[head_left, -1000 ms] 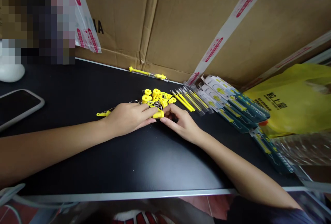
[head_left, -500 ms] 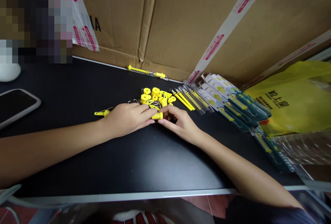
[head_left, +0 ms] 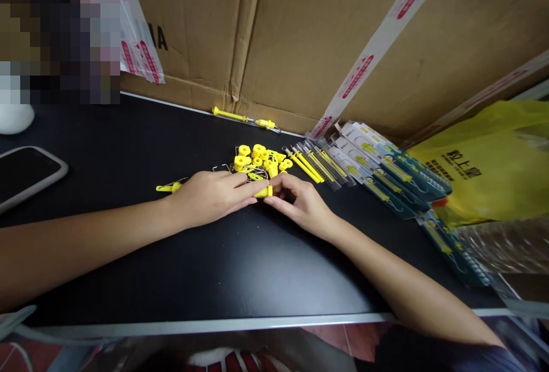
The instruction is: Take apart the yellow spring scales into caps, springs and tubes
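My left hand [head_left: 214,196] lies closed over a spring scale [head_left: 265,192], palm down, just above the black table. One yellow end of the scale sticks out past my wrist on the left; its middle is hidden under the hand. At the other end, my right hand [head_left: 300,203] is closed with thumb and fingers around the yellow end cap. Behind both hands sits a small heap of yellow plastic parts [head_left: 242,162] with metal hooks and springs among them. Right of the heap lie several yellow rods and clear tubes [head_left: 317,163] side by side.
An assembled spring scale [head_left: 244,118] lies along the back edge, against a large cardboard box [head_left: 309,34]. Boxed spring scales [head_left: 381,169] are stacked to the right, near a yellow bag [head_left: 493,160]. A phone [head_left: 30,174] and a white rounded object [head_left: 15,119] lie at left.
Both hands stay almost in place on the spring scale. The fingers at the yellow end cap have shifted very slightly; a little less of the yellow end shows beside my left fingertips.
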`<state>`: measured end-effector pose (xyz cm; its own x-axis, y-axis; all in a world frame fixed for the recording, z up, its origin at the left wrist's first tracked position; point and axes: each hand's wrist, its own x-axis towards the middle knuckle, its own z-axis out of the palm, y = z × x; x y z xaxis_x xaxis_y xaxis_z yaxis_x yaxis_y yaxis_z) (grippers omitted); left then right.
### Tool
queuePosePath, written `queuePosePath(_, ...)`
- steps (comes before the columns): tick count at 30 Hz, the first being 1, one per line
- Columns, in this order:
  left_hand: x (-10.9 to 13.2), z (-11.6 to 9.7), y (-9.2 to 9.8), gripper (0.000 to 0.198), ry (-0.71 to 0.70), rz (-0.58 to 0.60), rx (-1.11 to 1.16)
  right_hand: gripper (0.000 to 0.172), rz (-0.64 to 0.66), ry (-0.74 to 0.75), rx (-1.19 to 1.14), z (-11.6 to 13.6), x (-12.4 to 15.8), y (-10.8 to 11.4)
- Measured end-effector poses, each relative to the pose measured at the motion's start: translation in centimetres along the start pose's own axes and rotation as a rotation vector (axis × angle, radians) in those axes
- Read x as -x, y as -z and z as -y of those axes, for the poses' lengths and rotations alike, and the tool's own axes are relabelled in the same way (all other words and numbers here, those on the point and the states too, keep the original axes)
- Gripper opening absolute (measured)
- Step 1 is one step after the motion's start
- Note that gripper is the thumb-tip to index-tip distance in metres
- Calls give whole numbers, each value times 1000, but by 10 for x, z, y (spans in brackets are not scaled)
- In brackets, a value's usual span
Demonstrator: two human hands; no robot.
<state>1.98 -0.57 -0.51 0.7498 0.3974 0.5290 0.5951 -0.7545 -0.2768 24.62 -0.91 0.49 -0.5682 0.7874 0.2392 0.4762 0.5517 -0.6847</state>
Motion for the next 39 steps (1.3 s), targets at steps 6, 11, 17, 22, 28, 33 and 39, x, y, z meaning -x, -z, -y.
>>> queuePosePath(6,0,-1,1,35,23,2,6,16,33,-8,-13,4,-1,5)
queuePosePath(11,-1,-1,1,31,77,-7,27,16,1,-9,-13,4,-1,7)
queuePosePath(17,-2,-1,1,30,121,-8,18,17,-25,-60,-122,2,-3,11)
queuePosePath(22,-1,-1,0,29,132,10,11,22,-62,-105,-237,-2,-7,16)
queuePosePath(28,-3,-1,3,23,95,35,58,15,-32,-35,11,2,-3,24)
queuePosePath(33,-5,-3,5,23,61,88,56,19,153,77,322,11,0,26)
queuePosePath(39,-6,-2,5,25,33,143,60,20,165,124,393,10,-1,22)
